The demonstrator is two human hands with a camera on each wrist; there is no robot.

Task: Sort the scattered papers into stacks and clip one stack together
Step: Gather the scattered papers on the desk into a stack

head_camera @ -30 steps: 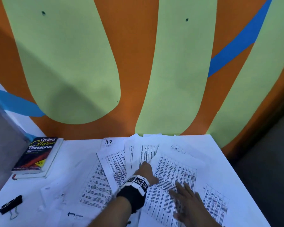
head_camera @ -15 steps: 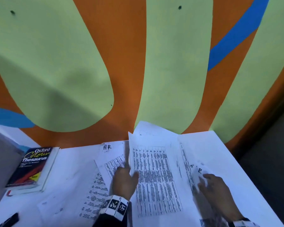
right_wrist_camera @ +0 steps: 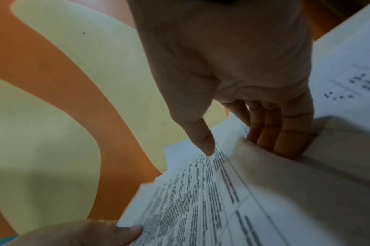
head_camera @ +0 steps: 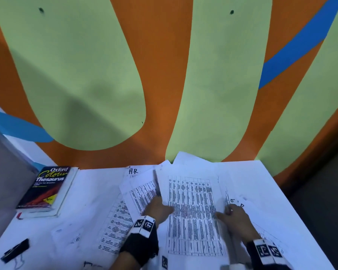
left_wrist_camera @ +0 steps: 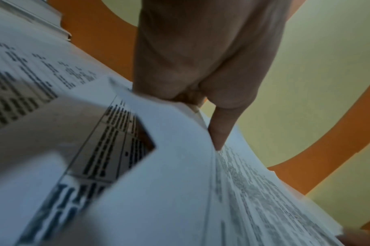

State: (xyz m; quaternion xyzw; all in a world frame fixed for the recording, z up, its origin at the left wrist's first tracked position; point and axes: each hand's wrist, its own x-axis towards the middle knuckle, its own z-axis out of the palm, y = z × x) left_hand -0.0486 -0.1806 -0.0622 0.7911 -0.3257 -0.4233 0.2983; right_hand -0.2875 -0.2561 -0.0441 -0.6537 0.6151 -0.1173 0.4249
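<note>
White printed table sheets (head_camera: 191, 215) gathered between hands, long axis running away toward wall. Left hand (head_camera: 158, 208) pinching left edge, right hand (head_camera: 235, 217) pinching right edge. Black binder clip (head_camera: 15, 250) on white desk (head_camera: 92, 193), well left of left hand: nearer hand for clipping.

A gathered sheaf of printed papers (head_camera: 191, 213), white sheets covered in dense black tables, is lifted off the surface at centre, its far edge tilted up toward the wall. More printed sheets (head_camera: 121, 217) lie fanned flat to its left, one marked "H.R". A black binder clip (head_camera: 15, 250) lies at the near left corner.
</note>
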